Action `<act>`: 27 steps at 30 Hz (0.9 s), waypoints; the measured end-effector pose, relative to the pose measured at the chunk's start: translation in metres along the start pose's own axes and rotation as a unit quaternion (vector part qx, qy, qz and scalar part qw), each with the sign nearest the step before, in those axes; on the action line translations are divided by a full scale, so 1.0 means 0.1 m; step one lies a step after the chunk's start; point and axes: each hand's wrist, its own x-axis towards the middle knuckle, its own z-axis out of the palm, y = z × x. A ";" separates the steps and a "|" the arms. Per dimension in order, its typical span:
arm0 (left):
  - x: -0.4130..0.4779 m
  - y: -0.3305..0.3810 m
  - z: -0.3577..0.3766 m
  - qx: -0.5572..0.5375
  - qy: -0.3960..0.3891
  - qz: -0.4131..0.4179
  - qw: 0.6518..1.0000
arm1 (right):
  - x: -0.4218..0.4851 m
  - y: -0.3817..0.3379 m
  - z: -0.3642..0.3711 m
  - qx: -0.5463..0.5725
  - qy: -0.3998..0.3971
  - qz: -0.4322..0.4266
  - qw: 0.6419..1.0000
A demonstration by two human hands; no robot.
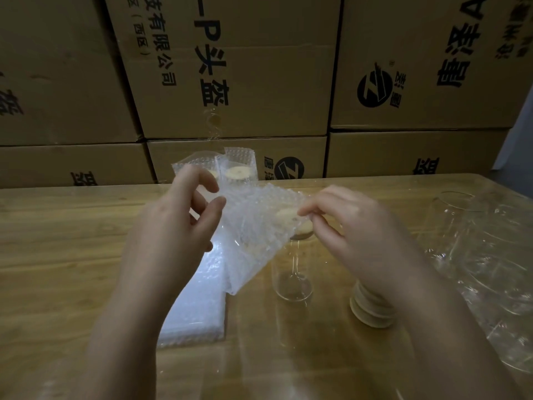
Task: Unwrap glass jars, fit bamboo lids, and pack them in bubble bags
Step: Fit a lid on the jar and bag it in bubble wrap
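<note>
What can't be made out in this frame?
Head view:
- Whether the bamboo lid seats on the glass jar: hidden by the bubble bag and right hand.
- Count in the stack of bamboo lids: right forearm covers it.
- Whether the bag's mouth is open: unclear beside the left hand.
- Contents of the clear plastic wrap: transparent, cut by right edge.

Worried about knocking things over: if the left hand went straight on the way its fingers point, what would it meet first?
Probably the two bagged jars standing further back on the table, ahead of the left hand; the gap between them is unclear.
</note>
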 end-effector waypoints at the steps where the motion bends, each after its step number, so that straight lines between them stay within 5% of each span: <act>1: -0.01 0.00 -0.02 0.005 -0.029 0.013 0.999 | 0.00 -0.01 0.00 0.001 0.003 0.001 1.000; 8: -0.05 -0.02 -0.14 0.099 -0.263 0.049 0.958 | -0.01 0.00 0.03 -0.014 0.034 0.017 0.999; 11: -0.06 -0.01 -0.15 0.131 -0.304 0.057 0.942 | -0.01 0.01 0.04 -0.006 0.038 0.026 0.999; 18: -0.04 0.02 -0.14 0.077 -0.271 0.051 0.958 | 0.00 0.04 0.07 -0.015 0.053 0.048 0.997; 24: -0.03 0.00 -0.18 0.132 -0.128 0.089 0.979 | 0.04 0.11 0.21 0.081 0.112 0.106 0.985; 27: -0.03 0.02 -0.18 0.128 -0.070 0.115 0.983 | 0.05 0.17 0.35 0.072 0.050 0.141 0.986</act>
